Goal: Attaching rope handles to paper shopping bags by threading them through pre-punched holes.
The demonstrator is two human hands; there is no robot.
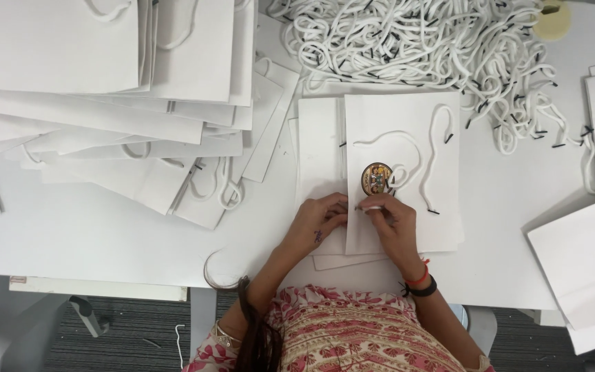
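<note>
A flat white paper bag [408,172] lies on the white table [105,241], bearing a round coloured emblem [377,178] with a white cord handle [414,155] looped across it. The bag's near edge is steadied by the left hand [317,224], fingers curled and pressed onto the paper. A cord end is pinched between the fingers of the right hand [390,219] at that edge. Threading the handle appears to be the step in hand; next, the black tip would need guiding through a hole. Loose cords [421,41] are heaped behind, stacked bags [105,83] left.
</note>
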